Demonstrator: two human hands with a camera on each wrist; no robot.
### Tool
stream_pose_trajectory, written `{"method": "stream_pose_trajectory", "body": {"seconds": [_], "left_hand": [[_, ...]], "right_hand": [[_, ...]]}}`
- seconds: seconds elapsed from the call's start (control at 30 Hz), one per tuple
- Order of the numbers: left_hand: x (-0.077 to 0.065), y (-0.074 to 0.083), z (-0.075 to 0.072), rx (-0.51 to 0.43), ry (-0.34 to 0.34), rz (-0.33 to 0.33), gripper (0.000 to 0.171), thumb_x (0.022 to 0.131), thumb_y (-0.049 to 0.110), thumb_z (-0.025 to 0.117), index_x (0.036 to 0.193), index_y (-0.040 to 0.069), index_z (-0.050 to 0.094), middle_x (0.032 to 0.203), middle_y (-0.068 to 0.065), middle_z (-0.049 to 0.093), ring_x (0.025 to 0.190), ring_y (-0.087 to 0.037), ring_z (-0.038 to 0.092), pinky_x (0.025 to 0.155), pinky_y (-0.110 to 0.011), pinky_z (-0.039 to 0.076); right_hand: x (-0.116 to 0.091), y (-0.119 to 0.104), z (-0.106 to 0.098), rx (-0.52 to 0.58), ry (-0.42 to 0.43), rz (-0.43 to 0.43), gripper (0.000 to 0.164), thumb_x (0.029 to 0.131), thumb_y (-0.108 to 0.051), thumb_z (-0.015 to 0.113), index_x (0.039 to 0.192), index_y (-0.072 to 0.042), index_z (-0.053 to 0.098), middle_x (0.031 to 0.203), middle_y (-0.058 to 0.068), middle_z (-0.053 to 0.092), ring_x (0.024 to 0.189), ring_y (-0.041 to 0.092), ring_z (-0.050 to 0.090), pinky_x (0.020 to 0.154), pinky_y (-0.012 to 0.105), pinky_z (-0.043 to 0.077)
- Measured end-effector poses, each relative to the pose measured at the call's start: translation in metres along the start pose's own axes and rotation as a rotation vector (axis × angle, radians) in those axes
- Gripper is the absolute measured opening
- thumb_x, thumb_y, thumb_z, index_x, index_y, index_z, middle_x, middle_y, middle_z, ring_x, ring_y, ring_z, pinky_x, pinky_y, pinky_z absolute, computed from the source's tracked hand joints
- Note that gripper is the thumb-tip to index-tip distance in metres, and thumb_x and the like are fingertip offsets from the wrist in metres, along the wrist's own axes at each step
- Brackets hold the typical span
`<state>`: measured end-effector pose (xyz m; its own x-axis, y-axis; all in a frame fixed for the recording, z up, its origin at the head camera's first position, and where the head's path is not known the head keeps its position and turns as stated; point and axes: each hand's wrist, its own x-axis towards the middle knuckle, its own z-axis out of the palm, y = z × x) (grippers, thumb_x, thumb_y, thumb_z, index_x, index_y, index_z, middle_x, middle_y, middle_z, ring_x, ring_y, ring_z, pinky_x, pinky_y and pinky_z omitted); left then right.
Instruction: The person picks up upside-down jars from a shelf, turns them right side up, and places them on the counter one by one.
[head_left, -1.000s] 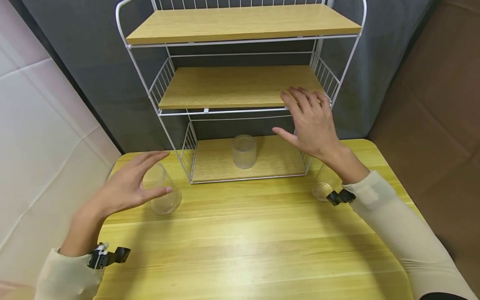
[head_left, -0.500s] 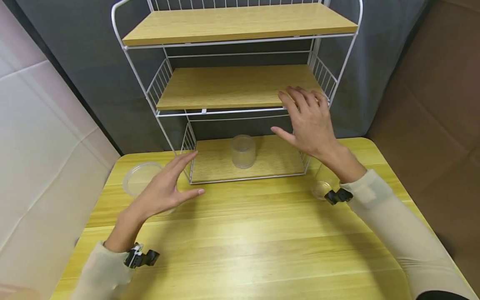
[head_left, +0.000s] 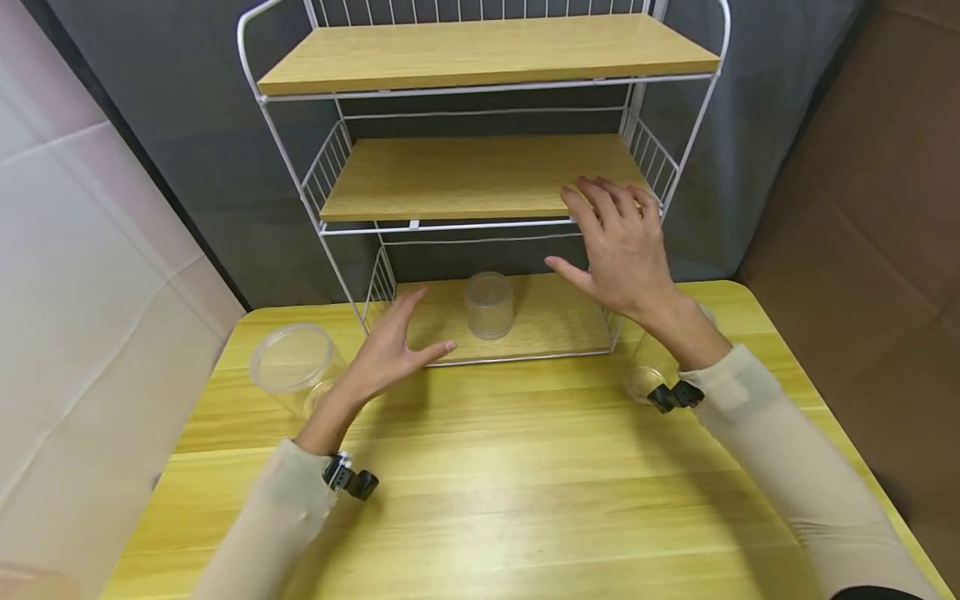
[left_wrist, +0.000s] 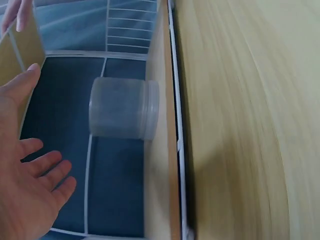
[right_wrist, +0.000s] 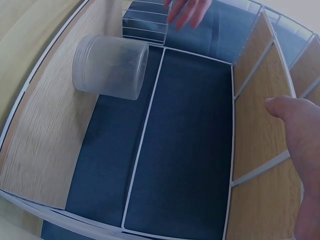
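A frosted clear jar (head_left: 489, 307) (left_wrist: 122, 108) (right_wrist: 110, 67) stands upright on the wooden bottom shelf (head_left: 555, 325) of a white wire rack. My left hand (head_left: 386, 354) (left_wrist: 30, 195) is at that shelf's front left, left of the jar and apart from it, its thumb and fingers spread around nothing. Higher up, my right hand (head_left: 622, 250) is at the front right edge of the middle shelf (head_left: 480, 175), fingers extended over the board and thumb pointing left. Only its thumb and part of the palm (right_wrist: 305, 145) show in the right wrist view.
A clear plastic container (head_left: 292, 358) stands on the table left of the rack, partly behind my left forearm. Another clear container (head_left: 645, 379) is at the right, mostly covered by my right wrist. The rack's top shelf (head_left: 487, 54) spans above.
My left hand has moved right, away from the clear container on the left and over to the bottom shelf's front. The right hand has stayed at the middle shelf.
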<state>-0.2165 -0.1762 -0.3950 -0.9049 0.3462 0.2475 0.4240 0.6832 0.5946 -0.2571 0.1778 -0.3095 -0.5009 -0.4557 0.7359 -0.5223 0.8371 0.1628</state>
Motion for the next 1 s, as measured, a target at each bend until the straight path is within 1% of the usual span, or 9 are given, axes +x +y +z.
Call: {"method": "stream_pose_trajectory", "body": {"seconds": [0.1,0.23,0.33,0.47,0.6,0.67,0.8,1.0], "left_hand": [[0.012,-0.001,0.012,-0.045,0.012,-0.013,0.098,0.090,0.039,0.084,0.164,0.002,0.033,0.165,-0.023,0.039,0.152,-0.043,0.039,0.123,-0.062,0.032],[0.028,-0.001,0.026,-0.107,0.035,-0.025,0.098,0.089,0.036,0.086,0.163,0.000,0.033,0.162,-0.025,0.043,0.149,-0.042,0.043,0.121,-0.058,0.037],[0.039,-0.003,0.037,-0.124,0.048,-0.019,0.098,0.088,0.032,0.087,0.162,-0.003,0.034,0.159,-0.027,0.045,0.146,-0.043,0.045,0.118,-0.057,0.041],[0.051,-0.006,0.048,-0.137,0.082,-0.022,0.096,0.085,0.027,0.089,0.159,-0.007,0.037,0.155,-0.031,0.048,0.143,-0.046,0.048,0.117,-0.059,0.041],[0.058,-0.009,0.057,-0.178,0.112,-0.046,0.095,0.083,0.023,0.091,0.158,-0.007,0.039,0.153,-0.031,0.050,0.141,-0.048,0.049,0.116,-0.060,0.041],[0.061,-0.009,0.062,-0.197,0.113,-0.065,0.096,0.084,0.023,0.091,0.159,-0.006,0.038,0.154,-0.030,0.049,0.141,-0.047,0.049,0.116,-0.059,0.042],[0.067,-0.009,0.069,-0.218,0.105,-0.093,0.098,0.085,0.025,0.091,0.161,-0.004,0.036,0.157,-0.026,0.048,0.143,-0.043,0.049,0.117,-0.056,0.042],[0.074,-0.009,0.077,-0.216,0.109,-0.103,0.098,0.085,0.028,0.091,0.160,-0.004,0.037,0.156,-0.026,0.049,0.142,-0.041,0.050,0.118,-0.052,0.042]], "right_hand": [[-0.001,0.000,0.001,-0.005,-0.004,-0.001,0.083,0.089,-0.057,0.076,0.150,-0.007,0.051,0.152,0.020,0.055,0.139,0.042,0.050,0.112,0.064,0.035],[-0.002,0.000,0.002,-0.010,-0.007,-0.006,0.084,0.090,-0.059,0.075,0.151,-0.006,0.050,0.152,0.021,0.055,0.138,0.043,0.050,0.111,0.066,0.034],[-0.002,0.000,0.002,-0.013,-0.012,-0.009,0.084,0.091,-0.059,0.074,0.151,-0.006,0.050,0.152,0.022,0.054,0.139,0.043,0.050,0.111,0.066,0.034],[-0.002,0.000,0.002,-0.020,-0.020,-0.008,0.084,0.092,-0.060,0.072,0.150,-0.004,0.049,0.152,0.022,0.053,0.140,0.043,0.049,0.111,0.066,0.033],[-0.002,-0.001,0.001,-0.020,-0.029,-0.002,0.082,0.094,-0.061,0.069,0.151,-0.005,0.049,0.153,0.022,0.053,0.141,0.043,0.048,0.112,0.065,0.033],[-0.001,-0.001,0.001,-0.020,-0.028,-0.002,0.082,0.094,-0.061,0.069,0.151,-0.005,0.049,0.153,0.022,0.053,0.141,0.043,0.048,0.112,0.065,0.033],[-0.001,-0.001,0.002,-0.017,-0.019,-0.004,0.083,0.093,-0.059,0.073,0.150,-0.004,0.050,0.152,0.022,0.053,0.140,0.043,0.049,0.111,0.066,0.033],[-0.002,-0.001,0.003,-0.021,-0.011,-0.003,0.083,0.091,-0.060,0.074,0.150,-0.005,0.050,0.152,0.022,0.054,0.140,0.043,0.049,0.112,0.066,0.033]]}}
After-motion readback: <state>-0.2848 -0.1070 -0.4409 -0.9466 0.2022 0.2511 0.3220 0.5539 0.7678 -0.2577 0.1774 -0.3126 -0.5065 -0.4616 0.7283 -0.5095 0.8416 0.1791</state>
